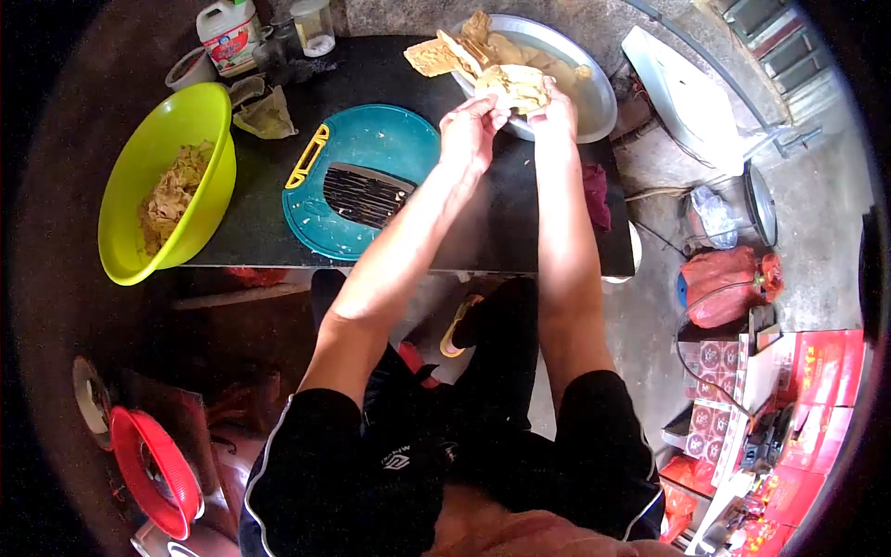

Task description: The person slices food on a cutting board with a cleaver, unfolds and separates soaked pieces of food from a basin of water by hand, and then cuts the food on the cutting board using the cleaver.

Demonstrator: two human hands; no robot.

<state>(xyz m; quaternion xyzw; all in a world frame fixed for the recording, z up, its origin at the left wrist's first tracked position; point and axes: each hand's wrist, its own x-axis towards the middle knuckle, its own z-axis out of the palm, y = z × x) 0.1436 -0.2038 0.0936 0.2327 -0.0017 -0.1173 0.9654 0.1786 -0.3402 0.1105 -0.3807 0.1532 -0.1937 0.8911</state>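
My left hand (pixel 469 135) and my right hand (pixel 555 113) both pinch a pale yellow, flat piece of food (pixel 512 88), perhaps tofu skin, just over the near rim of a metal basin (pixel 599 116). The basin holds cloudy liquid. Similar tan pieces (pixel 478 42) are heaped at its left side, and some jut out past the rim. To the left of my hands lies a round teal cutting board (pixel 390 130) with a yellow handle. On the board rests a wide dark blade (pixel 364 195) with pale streaks, and small scraps are scattered around it.
A lime-green bowl (pixel 218 195) with a shredded tan heap (pixel 176 195) stands at the black table's (pixel 246 227) left end. Behind it are a white jug (pixel 227 37) and a clear jar (pixel 314 26). A maroon cloth (pixel 597 197) lies at the right edge. Red boxes (pixel 817 399) are stacked at lower right.
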